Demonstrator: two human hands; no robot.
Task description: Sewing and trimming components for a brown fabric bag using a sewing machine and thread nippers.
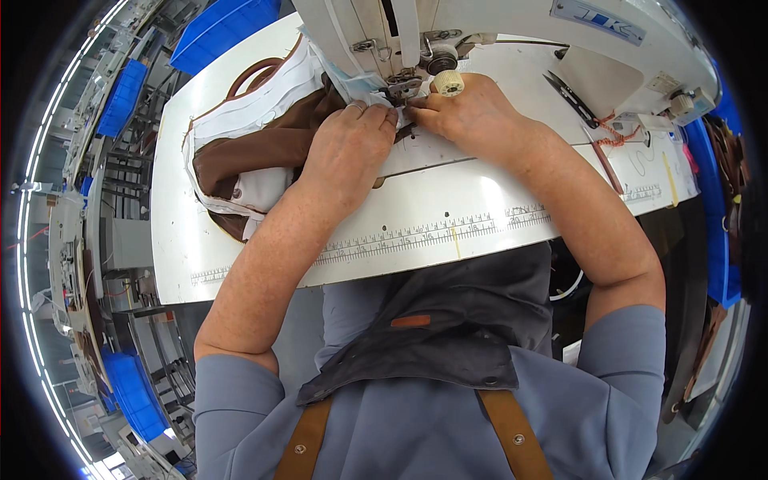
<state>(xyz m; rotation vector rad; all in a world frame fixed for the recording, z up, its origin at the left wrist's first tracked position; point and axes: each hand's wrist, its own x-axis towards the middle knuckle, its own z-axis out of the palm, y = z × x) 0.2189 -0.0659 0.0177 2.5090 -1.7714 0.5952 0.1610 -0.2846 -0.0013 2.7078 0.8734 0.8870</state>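
Observation:
A partly sewn bag [254,156], brown with white lining panels and a brown handle loop, lies on the white table to the left of the sewing machine [496,18]. Its edge runs in under the presser foot [402,86]. My left hand [350,148] presses down on that edge just left of the foot, fingers together and closed on the material. From the right, my right hand [472,118] pinches the edge close beside the foot, below the cream-coloured knob [448,83]. My fingers hide most of the stitching spot.
Along the table's near edge runs a printed ruler strip [400,245]. To the right lie black-handled snips [572,100], a slim tool with a brown handle [606,166] and a red cord [616,132]. Blue bins [220,32] stand behind the table, others left and right.

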